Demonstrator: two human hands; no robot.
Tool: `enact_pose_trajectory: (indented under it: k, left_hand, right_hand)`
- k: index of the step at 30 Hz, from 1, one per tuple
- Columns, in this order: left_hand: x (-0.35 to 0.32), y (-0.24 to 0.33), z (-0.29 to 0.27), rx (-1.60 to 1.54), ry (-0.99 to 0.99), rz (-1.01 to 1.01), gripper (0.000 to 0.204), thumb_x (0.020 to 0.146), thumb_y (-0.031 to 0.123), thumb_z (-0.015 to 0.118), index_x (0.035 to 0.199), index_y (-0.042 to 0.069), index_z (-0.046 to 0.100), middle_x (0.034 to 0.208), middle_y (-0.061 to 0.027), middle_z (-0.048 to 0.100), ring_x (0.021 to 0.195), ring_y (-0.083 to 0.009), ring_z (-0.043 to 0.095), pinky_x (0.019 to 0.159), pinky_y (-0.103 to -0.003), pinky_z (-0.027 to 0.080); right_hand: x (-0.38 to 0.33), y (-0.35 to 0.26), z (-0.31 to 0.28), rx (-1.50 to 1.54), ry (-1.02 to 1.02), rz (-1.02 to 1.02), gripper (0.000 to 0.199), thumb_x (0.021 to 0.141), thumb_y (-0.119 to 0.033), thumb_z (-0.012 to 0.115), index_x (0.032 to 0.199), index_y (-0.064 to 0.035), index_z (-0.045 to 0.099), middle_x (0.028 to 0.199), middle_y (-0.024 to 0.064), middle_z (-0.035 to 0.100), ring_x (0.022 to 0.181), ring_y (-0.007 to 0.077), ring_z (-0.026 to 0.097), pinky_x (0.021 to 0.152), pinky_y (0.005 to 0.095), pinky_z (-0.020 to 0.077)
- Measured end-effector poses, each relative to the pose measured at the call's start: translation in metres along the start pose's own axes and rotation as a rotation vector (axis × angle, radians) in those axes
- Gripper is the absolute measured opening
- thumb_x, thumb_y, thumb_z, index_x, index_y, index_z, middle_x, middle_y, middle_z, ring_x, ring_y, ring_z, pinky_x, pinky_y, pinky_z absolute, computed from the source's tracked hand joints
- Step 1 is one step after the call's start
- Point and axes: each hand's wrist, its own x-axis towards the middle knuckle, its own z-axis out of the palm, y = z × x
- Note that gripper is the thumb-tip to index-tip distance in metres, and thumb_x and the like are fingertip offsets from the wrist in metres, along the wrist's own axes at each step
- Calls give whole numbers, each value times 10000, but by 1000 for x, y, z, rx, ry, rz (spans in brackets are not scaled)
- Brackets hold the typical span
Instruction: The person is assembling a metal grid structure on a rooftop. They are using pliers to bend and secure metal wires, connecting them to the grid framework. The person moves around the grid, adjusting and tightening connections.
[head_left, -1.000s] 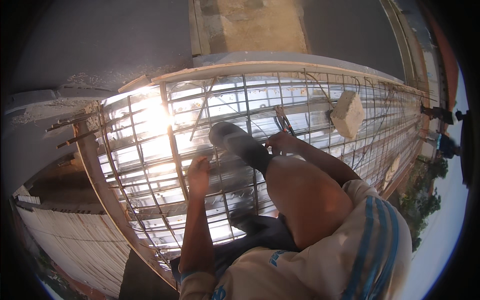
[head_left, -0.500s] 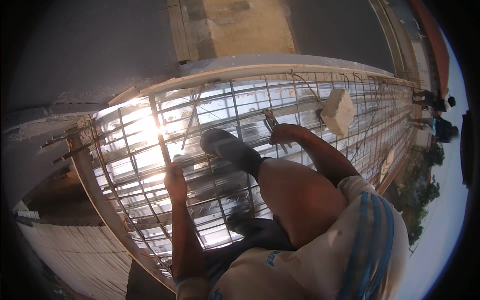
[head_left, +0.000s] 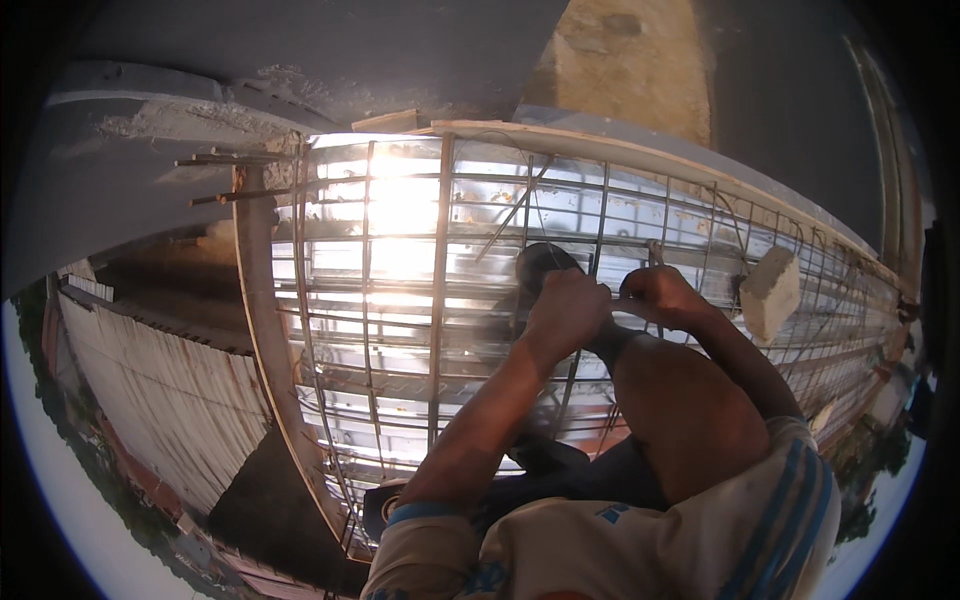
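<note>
My left hand (head_left: 568, 308) is closed in front of my raised leg, over the grid of steel bars (head_left: 600, 215). A thin wire (head_left: 543, 225) runs down to its fingers; the pinch itself is hidden from me. Just to its right, my right hand (head_left: 662, 297) is wrapped round a pair of pincers (head_left: 655, 252). Their jaws point away from me, above the fist, and part of the handles shows below it. The two hands are close together, beside my dark boot (head_left: 545, 262).
A pale block (head_left: 770, 293) rests on the bars right of my right hand. Wooden boards (head_left: 262, 290) edge the shiny metal sheeting under the grid. A wooden strip (head_left: 440, 250) crosses it on the left. Bar ends (head_left: 225, 160) stick out at the far left. Corrugated sheets (head_left: 170, 370) lie beyond.
My left hand has left the wooden strip and come across to the right hand, closing near it. The right hand keeps the pincers. The whole view has turned, shifting the grid rightward.
</note>
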Motion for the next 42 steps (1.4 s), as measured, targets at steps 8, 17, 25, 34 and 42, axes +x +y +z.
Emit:
enact_pose_trajectory:
  k: [8, 17, 25, 34, 42]
  left_hand:
    - [-37, 4, -43, -289, 469, -58, 151, 850, 183, 588, 783, 78, 674, 777, -123, 620, 810, -325, 574, 722, -433, 458]
    - [-52, -29, -55, -637, 768, -312, 125, 877, 123, 634, 883, 2, 667, 844, -123, 651, 765, -229, 600, 749, -329, 466]
    - [-43, -44, -52, -733, 848, -480, 172, 895, 160, 648, 915, -9, 671, 869, -88, 659, 799, -152, 571, 775, -303, 457]
    - [-43, -79, -56, -663, 944, -460, 239, 906, 224, 627, 950, -7, 668, 735, -7, 571, 685, -98, 493, 655, -275, 417]
    - [-50, -77, -82, -782, 1011, -600, 303, 914, 276, 599, 983, -11, 668, 765, -8, 587, 667, -97, 487, 607, -258, 412]
  right_hand:
    - [-6, -25, -65, 387, -289, 410, 255, 890, -241, 583, 962, -18, 686, 627, -1, 553, 540, 74, 483, 510, 257, 411]
    - [-18, -11, -74, 295, -243, 258, 341, 912, -336, 537, 935, -22, 667, 641, 48, 551, 593, 170, 535, 572, 312, 447]
    - [-15, -29, -62, -85, 127, 303, 502, 916, -457, 524, 854, 22, 661, 853, 223, 632, 853, 376, 597, 812, 448, 454]
    - [-27, -22, -69, 595, -169, 346, 306, 919, -278, 524, 1023, -29, 670, 621, 7, 512, 563, 85, 481, 501, 256, 405]
    - [-31, -17, -71, 685, -318, 111, 358, 944, -274, 480, 1126, -3, 626, 553, -17, 435, 460, 75, 424, 437, 251, 380]
